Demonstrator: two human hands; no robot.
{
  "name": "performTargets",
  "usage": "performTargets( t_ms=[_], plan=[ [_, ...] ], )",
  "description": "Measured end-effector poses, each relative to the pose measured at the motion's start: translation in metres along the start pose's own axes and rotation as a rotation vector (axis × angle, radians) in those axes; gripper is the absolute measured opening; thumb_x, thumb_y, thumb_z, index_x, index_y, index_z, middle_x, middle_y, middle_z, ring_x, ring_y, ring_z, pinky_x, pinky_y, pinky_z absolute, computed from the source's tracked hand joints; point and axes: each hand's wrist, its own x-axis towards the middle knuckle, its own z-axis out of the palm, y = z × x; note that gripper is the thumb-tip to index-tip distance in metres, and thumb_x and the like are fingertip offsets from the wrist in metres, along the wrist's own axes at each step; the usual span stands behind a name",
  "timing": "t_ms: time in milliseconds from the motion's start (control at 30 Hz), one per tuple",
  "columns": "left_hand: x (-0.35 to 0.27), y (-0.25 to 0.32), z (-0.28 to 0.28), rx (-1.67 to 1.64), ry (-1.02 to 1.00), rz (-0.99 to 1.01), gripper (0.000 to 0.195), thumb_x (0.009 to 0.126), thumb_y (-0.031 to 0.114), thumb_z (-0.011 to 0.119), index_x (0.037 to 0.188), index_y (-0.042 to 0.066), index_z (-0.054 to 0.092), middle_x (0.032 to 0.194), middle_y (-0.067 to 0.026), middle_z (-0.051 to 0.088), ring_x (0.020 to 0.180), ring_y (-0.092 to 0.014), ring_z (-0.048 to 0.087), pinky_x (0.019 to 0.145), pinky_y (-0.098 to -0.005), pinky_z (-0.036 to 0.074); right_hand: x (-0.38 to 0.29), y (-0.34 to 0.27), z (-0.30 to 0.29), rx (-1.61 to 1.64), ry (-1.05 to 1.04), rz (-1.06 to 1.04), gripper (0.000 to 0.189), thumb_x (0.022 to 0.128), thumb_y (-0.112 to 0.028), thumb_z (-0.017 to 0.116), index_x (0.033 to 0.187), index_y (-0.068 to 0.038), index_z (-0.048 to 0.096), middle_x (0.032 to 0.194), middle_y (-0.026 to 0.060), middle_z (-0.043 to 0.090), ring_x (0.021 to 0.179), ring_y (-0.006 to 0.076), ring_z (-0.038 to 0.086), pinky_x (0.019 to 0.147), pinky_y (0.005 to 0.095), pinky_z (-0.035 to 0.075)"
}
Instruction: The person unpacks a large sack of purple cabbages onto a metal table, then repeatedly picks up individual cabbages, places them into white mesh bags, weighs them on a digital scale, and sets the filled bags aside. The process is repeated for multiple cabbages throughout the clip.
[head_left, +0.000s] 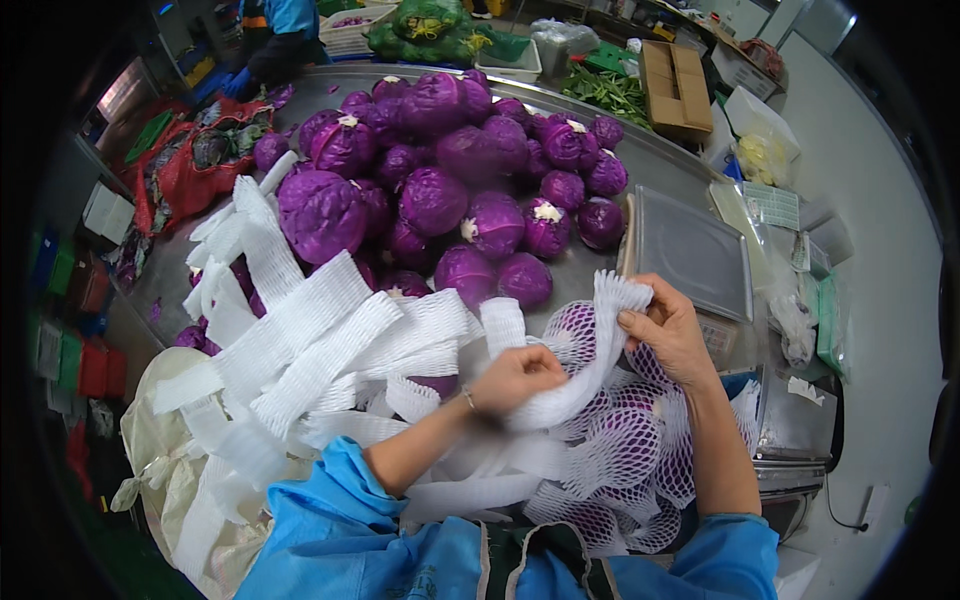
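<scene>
Between my hands hangs a white foam net sleeve (581, 397). My right hand (664, 326) pinches its upper end between thumb and fingers. Curled close to the sleeve's side is my left hand (521, 379); whether its fingers grip the foam I cannot tell. Below my right hand lie several red cabbages in foam nets (619, 442), their purple showing through the mesh. Flat, unused foam sleeves (315, 337) are heaped to the left. Beyond them, bare red cabbages (431, 199) form a large pile on the metal table (671, 169), some with pale cut stems.
A grey metal tray or lid (690, 251) lies right of the pile. At the left are a red mesh sack (199, 176) of cabbages and a woven sack (150, 420). A person's blue-gloved hand (238, 82) is at the far left; a cardboard box (675, 90) stands far right.
</scene>
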Motion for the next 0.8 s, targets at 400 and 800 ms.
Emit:
performTargets(
  t_ms=[400, 800],
  plan=[
    [0.011, 0.022, -0.046, -0.223, 0.341, 0.082, 0.044, 0.088, 0.018, 0.061, 0.13, 0.015, 0.048, 0.109, 0.0009, 0.057, 0.091, -0.011, 0.057, 0.07, -0.0281, 0.052, 0.074, 0.093, 0.048, 0.025, -0.09, 0.068, 0.035, 0.095, -0.02, 0.05, 0.126, -0.005, 0.049, 0.108, 0.0069, 0.059, 0.095, 0.0135, 0.056, 0.081, 0.0285, 0.047],
    [0.005, -0.013, -0.069, -0.338, 0.378, -0.01, 0.013, 0.084, 0.004, 0.057, 0.094, 0.002, 0.064, 0.085, -0.0008, 0.062, 0.075, -0.007, 0.057, 0.067, -0.0217, 0.046, 0.078, 0.089, -0.038, -0.844, 0.23, 0.026, 0.065, 0.078, -0.045, 0.066, 0.12, 0.003, 0.053, 0.109, 0.0236, 0.059, 0.105, 0.0323, 0.057, 0.09, 0.04, 0.045]
  ],
)
